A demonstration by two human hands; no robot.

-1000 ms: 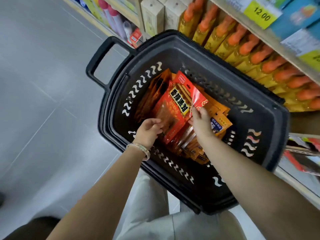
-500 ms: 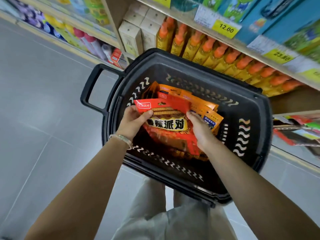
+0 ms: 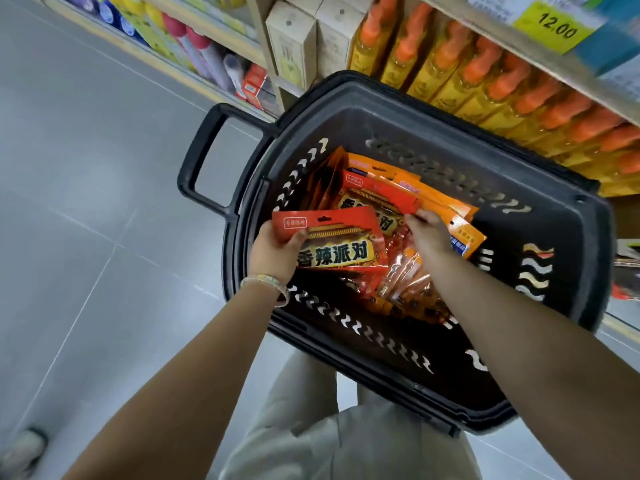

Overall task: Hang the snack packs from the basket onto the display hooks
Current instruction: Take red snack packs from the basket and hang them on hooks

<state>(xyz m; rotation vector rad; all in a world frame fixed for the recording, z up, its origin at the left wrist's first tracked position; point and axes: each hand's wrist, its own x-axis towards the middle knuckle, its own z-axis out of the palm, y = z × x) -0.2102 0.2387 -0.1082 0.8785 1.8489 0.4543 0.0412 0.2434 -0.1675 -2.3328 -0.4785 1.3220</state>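
Though blurry, grey floor (image 3: 86, 220), shelves (image 3: 540, 60) nr basket (image 3: 433, 95)

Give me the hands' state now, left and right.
Left hand: holding a red pack by its top corner.
Right hand: fingers curled on the header of a second red pack in the basket, apparently pinching it.

Lighting: bright, even, overhead. Soft sheen on grey floor (image 3: 86, 168); black basket (image 3: 433, 116) interior shadowed. Edges bowed, wide-angle. Price label (image 3: 554, 27) blurred.
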